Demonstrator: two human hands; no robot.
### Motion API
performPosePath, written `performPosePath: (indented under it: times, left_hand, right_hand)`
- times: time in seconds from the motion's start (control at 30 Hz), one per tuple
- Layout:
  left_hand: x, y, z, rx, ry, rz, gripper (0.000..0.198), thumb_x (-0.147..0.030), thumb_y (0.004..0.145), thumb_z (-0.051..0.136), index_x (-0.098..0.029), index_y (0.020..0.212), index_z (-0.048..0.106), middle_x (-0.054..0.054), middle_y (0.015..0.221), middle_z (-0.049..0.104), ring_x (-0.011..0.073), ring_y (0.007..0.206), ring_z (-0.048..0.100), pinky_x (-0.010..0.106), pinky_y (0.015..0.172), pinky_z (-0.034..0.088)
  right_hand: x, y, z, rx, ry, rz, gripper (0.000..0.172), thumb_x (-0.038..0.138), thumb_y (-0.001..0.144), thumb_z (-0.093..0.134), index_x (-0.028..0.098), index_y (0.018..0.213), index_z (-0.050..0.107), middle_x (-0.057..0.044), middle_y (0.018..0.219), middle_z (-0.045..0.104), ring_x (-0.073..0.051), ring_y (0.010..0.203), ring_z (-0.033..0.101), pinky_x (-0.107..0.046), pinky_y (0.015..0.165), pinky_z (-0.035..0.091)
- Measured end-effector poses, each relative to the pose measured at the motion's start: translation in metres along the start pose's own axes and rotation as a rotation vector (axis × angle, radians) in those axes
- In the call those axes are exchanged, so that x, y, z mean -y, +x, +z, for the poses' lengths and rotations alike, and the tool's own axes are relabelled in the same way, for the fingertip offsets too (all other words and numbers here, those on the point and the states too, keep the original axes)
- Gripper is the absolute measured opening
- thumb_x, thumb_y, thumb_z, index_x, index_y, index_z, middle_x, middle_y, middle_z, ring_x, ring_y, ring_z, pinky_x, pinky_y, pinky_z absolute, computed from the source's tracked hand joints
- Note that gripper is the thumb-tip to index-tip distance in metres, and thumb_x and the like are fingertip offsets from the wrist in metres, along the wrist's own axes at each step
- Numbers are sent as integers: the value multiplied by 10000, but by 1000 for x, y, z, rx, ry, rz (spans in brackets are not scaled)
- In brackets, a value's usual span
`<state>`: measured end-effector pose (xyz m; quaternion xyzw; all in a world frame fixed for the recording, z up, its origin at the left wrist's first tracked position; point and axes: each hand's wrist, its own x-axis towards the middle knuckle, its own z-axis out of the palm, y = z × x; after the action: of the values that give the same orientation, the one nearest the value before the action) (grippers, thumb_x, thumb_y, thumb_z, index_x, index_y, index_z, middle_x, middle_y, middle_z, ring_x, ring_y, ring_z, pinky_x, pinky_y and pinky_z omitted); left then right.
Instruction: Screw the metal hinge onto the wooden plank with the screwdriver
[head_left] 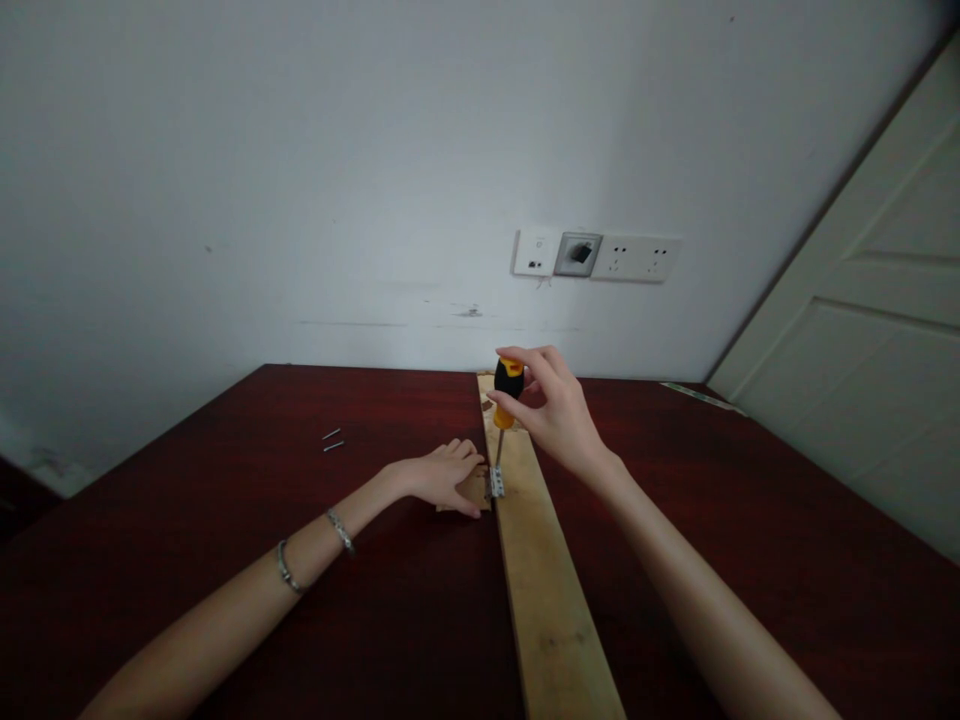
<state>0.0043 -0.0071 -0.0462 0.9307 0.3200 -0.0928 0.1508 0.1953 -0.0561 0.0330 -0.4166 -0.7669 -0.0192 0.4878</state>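
My right hand grips the black and yellow handle of a screwdriver held upright, its shaft pointing down onto a small metal hinge at the left edge of a long pale wooden plank. My left hand lies flat, fingers together, pressing a small piece of wood against the plank beside the hinge. Two bracelets circle my left forearm.
The plank lies on a dark red table that reaches the white wall. Two loose screws lie on the table to the left. A row of wall sockets sits above. A pale door stands at the right.
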Motion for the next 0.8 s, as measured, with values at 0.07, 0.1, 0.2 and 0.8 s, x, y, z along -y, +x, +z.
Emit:
performPosePath:
  times: [0.07, 0.1, 0.2, 0.8]
  left_hand:
    - [0, 0, 0, -2, -1, 3, 836, -622, 726, 612, -130, 1367, 398, 129, 1317, 399, 285, 1201, 380, 408, 1065, 343]
    - [0, 0, 0, -2, -1, 3, 834, -624, 726, 611, -133, 1366, 398, 129, 1316, 400, 282, 1195, 383, 405, 1059, 349]
    - [0, 0, 0, 0, 7, 3, 831, -635, 720, 608, -135, 1354, 409, 127, 1301, 410, 277, 1178, 389, 405, 1052, 352]
    - [1, 1, 1, -20, -8, 1, 810, -610, 722, 641, -145, 1350, 432, 120, 1290, 424, 287, 1189, 400, 424, 1062, 362]
  right_hand:
    - [-1, 0, 1, -10, 4, -2, 392, 285, 852, 628, 279, 1236, 552, -70, 1049, 551, -210, 927, 593, -401, 840, 534]
    - [-1, 0, 1, -13, 13, -9, 403, 263, 854, 614, 284, 1250, 538, -69, 1056, 561, -211, 936, 595, -405, 846, 533]
    - [0, 0, 1, -27, 34, -21, 489, 189, 840, 569, 289, 1309, 470, -74, 1132, 595, -219, 956, 608, -426, 867, 526]
    - [1, 0, 0, -16, 14, -12, 528, 165, 825, 558, 277, 1328, 441, -83, 1129, 591, -233, 977, 595, -431, 885, 511]
